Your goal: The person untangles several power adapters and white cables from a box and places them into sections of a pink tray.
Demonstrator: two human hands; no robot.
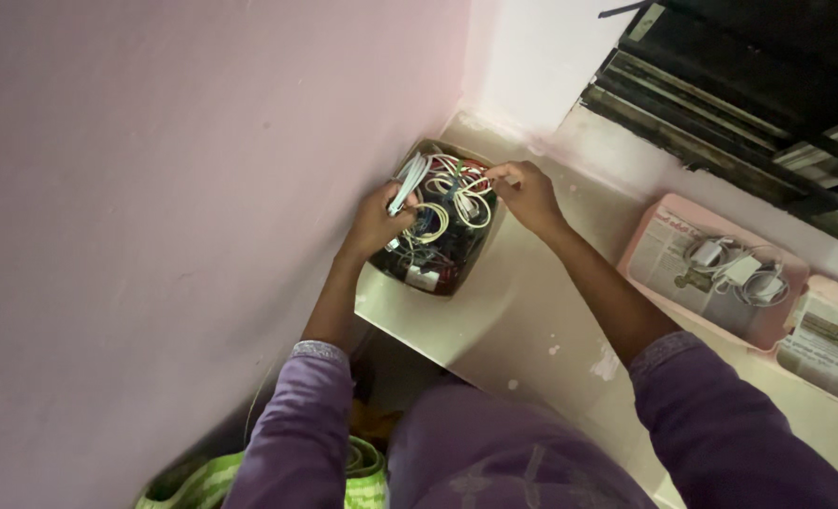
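— What's in that small dark box (435,273) in the far corner of the shelf (532,311)?
— Tangled white cables (457,193). The left hand (378,221) is clamped on a flat white bundle (407,184); the right hand (525,191) pinches one thin cord.

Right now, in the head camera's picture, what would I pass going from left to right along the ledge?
Pink wall → left hand gripping white cables → box of tangled cables → right hand → pink tray with white chargers → second pink tray.
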